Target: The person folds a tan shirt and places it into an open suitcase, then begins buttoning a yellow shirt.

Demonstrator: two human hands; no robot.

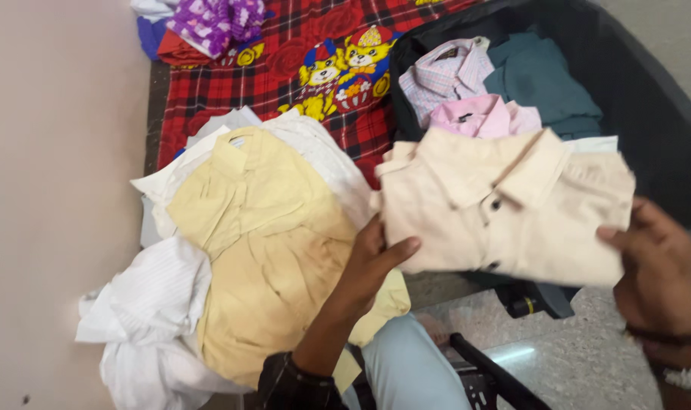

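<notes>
I hold a folded cream collared shirt (505,209) flat between both hands, over the near edge of an open black suitcase (649,114). My left hand (372,262) grips the shirt's left edge, thumb on top. My right hand (656,269) grips its right edge; that wrist wears bangles. Inside the suitcase lie a folded checked shirt (444,76), a pink shirt (482,118) and a teal garment (543,76).
To the left, a yellow shirt (266,243) lies on a heap of white clothes (148,319). A red plaid blanket with cartoon bears (315,68) covers the floor behind. Purple patterned cloth (212,23) sits at the top left. My knee in light trousers (406,372) is below.
</notes>
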